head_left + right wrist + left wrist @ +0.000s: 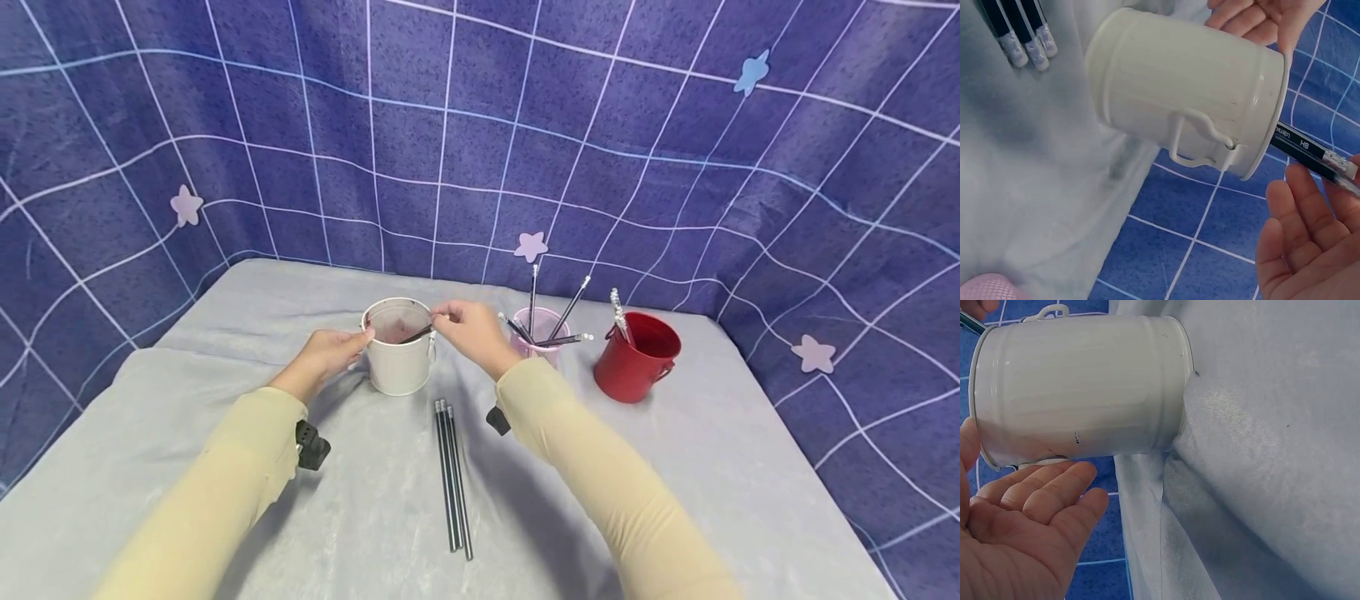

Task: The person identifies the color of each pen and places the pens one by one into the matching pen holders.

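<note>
A white metal bucket [399, 367] stands upright on the cloth-covered table. My left hand [330, 354] holds it at the left of its rim, thumb at the edge and fingers along the outside near a side handle. At the opposite side of the rim, my right hand [472, 329] pinches two dark pencils [1304, 150] near their eraser ends. Those pencils slant down into the bucket, their lower ends hidden inside. In front of the bucket lie three more dark pencils [452, 479], side by side, eraser ends toward it.
Right of the bucket is a pink mesh cup [546, 321] with several dark pencils leaning out. Farther right stands a red bucket [630, 371] with silvery-topped pencils [619, 312] at its left side. A blue gridded curtain [480, 142] hangs behind the table.
</note>
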